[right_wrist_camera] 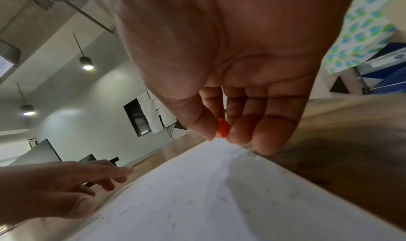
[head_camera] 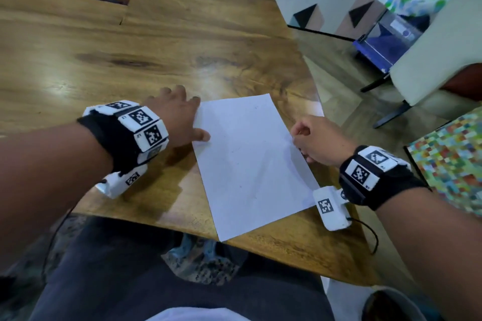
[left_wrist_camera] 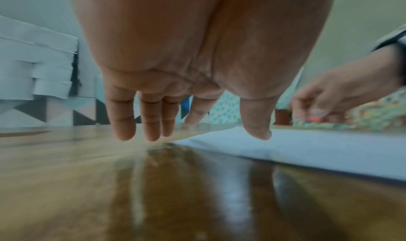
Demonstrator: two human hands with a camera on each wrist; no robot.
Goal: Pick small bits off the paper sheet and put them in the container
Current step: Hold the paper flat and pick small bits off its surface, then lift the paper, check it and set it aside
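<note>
**Red bit lifted from sheet; container out of sight**

A lounge with triangle-patterned walls and pendant lamps frames a glossy wooden tabletop [head_camera: 109,41], where a person sits with tracking bands on both wrists. A white paper sheet [head_camera: 250,161] lies slantwise near the tabletop's front edge, one corner overhanging it. The left hand [head_camera: 174,117] rests at the sheet's left edge, fingers straight and spread, the thumb [left_wrist_camera: 257,121] on the paper as if to steady it. The right hand [head_camera: 320,141] hovers at the sheet's right edge, fingers curled, pinching a small red bit [right_wrist_camera: 222,128] between thumb and fingertips just above the paper. Only faint specks show elsewhere on the sheet; whether any are bits left to pick cannot be told.

The step in hand appears to be the carry: the bit is gripped and clear of the sheet. No container shows in any view, so the next move calls for finding it off-frame and keeping the pinch firm on so small a piece until release.
</note>
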